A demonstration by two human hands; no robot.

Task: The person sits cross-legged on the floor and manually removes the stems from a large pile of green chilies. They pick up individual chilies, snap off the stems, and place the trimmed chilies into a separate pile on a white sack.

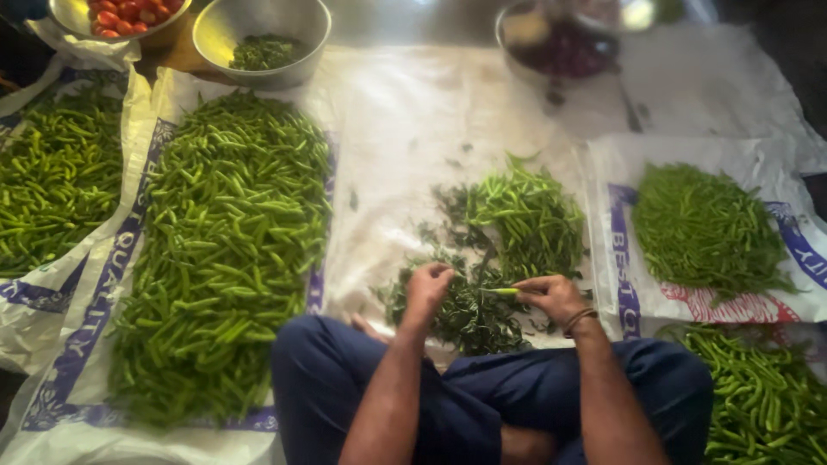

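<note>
Seated cross-legged on white sacking (pixel 413 129), a person works among heaps of green chillies.

The biggest heap (pixel 224 250) lies at nine o'clock; a smaller pile (pixel 530 220) sits at twelve o'clock of the hands, above dark stem trimmings (pixel 469 314). The right hand (pixel 551 297) pinches a single green chilli (pixel 500 292); the left hand (pixel 428 288) is curled shut just beside its tip, its contents hidden.

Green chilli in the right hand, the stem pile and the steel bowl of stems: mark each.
green chilli (pixel 501 291), head view, its middle.
stem pile (pixel 469 317), head view, pile centre.
steel bowl (pixel 301 19), head view, right rim.
</note>
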